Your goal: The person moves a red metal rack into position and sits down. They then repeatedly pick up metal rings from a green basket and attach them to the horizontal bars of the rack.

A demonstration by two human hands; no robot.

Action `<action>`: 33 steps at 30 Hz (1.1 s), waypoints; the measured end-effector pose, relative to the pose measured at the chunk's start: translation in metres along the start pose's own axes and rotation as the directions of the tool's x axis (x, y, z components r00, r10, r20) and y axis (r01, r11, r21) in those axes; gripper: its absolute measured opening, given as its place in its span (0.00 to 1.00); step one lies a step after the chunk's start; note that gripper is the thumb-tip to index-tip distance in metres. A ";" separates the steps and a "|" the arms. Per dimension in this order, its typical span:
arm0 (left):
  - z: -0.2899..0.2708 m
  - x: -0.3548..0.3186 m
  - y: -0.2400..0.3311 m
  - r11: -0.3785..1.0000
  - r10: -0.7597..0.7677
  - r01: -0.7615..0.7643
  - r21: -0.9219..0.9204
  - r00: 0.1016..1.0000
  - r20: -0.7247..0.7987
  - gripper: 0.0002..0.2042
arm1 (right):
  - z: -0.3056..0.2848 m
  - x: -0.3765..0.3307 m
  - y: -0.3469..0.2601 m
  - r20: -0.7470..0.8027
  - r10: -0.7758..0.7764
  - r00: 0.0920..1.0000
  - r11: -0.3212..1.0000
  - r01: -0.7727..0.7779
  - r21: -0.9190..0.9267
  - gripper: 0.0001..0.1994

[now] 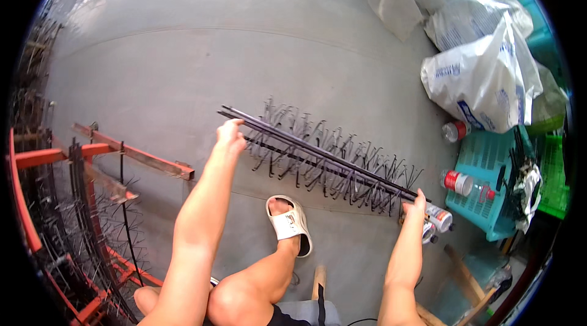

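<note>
Several long dark rods [306, 146] lie side by side across both my hands. Rows of thin wire prongs with bent, hooked ends stick out from them, above and below. My left hand [231, 135] is closed around the rods near their far left end. At the near right end, my right hand [416, 202] grips them too, its fingers partly hidden behind the rods. The bundle slants down to the right, in front of my outstretched foot.
An orange metal rack [131, 150] hung with similar dark hooked rods stands on the left. At right are white plastic bags [474, 81], a teal basket [468, 208] and a clear bottle [483, 193]. Spray cans [438, 218] stand just beyond my right hand. A sandal [287, 219] is on my foot.
</note>
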State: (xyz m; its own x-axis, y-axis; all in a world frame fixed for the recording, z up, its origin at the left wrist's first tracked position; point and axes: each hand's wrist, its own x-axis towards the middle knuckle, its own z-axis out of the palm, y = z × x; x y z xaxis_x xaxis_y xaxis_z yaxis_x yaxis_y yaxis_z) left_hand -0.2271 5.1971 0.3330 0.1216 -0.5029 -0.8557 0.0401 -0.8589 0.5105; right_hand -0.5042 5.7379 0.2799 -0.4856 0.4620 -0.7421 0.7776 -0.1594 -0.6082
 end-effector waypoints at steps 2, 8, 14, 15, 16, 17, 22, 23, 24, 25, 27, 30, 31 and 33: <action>-0.025 -0.054 0.005 0.977 0.152 -0.162 0.138 0.985 0.082 0.21 | 0.022 -0.060 -0.015 0.036 -0.145 0.989 0.973 0.149 -0.174 0.27; -0.175 -0.229 0.049 0.727 0.375 -0.665 0.168 0.591 0.714 0.14 | 0.066 -0.309 0.095 0.602 -0.684 0.412 0.561 0.824 0.074 0.17; -0.396 -0.311 0.040 0.851 0.519 -0.488 -0.193 0.839 0.166 0.12 | 0.087 -0.577 0.216 0.933 0.192 -0.306 0.870 0.492 -0.018 0.16; -0.443 -0.316 0.027 0.800 0.467 -0.427 -0.421 0.884 -0.009 0.13 | 0.097 -0.606 0.238 0.837 0.312 -0.450 0.895 0.435 -0.100 0.16; -0.495 -0.313 0.006 0.697 0.453 -0.470 -0.541 0.874 -0.177 0.13 | 0.107 -0.639 0.260 0.820 0.355 -0.450 0.896 0.414 -0.160 0.14; -0.542 -0.306 -0.017 0.571 0.404 -0.515 -0.640 0.854 -0.327 0.13 | 0.131 -0.658 0.296 0.825 0.364 -0.433 0.903 0.382 -0.199 0.10; -0.693 -0.303 -0.100 0.291 -0.156 -0.640 -0.711 0.701 -0.696 0.25 | 0.201 -0.746 0.399 0.912 0.408 -0.034 0.821 0.451 -0.351 0.12; -0.695 -0.297 -0.091 0.276 -0.236 -0.606 -0.746 0.709 -0.664 0.27 | 0.217 -0.754 0.394 0.915 0.403 -0.005 0.824 0.437 -0.360 0.12; -0.699 -0.288 -0.086 0.259 -0.320 -0.573 -0.778 0.709 -0.628 0.29 | 0.232 -0.758 0.393 0.911 0.407 -0.064 0.803 0.501 -0.323 0.13; -0.713 -0.272 -0.087 0.224 -0.295 -0.586 -0.778 0.720 -0.628 0.30 | 0.248 -0.760 0.395 0.900 0.419 -0.120 0.776 0.562 -0.287 0.14; -0.737 -0.227 -0.100 0.152 -0.266 -0.594 -0.790 0.745 -0.612 0.31 | 0.275 -0.761 0.399 0.909 0.417 -0.002 0.755 0.558 -0.345 0.10; -0.760 -0.240 -0.118 0.179 -0.014 -0.563 -0.807 0.819 -0.574 0.16 | 0.223 -0.781 0.390 0.928 0.370 0.046 0.768 0.546 -0.334 0.08; -0.759 -0.236 -0.113 0.167 -0.027 -0.559 -0.812 0.821 -0.571 0.13 | 0.213 -0.784 0.380 0.951 0.305 0.052 0.785 0.551 -0.282 0.07; -0.760 -0.232 -0.102 0.172 -0.039 -0.573 -0.801 0.809 -0.587 0.10 | 0.222 -0.775 0.369 0.931 0.365 0.013 0.780 0.541 -0.314 0.06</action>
State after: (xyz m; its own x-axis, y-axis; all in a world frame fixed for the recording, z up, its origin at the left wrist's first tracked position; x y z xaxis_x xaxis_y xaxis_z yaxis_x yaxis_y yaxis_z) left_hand 0.4939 5.4743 0.5437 0.6789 -0.3163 -0.6626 0.7318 0.2181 0.6456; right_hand 0.0707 5.1278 0.5678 -0.0942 -0.8643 -0.4940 0.4693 0.3990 -0.7877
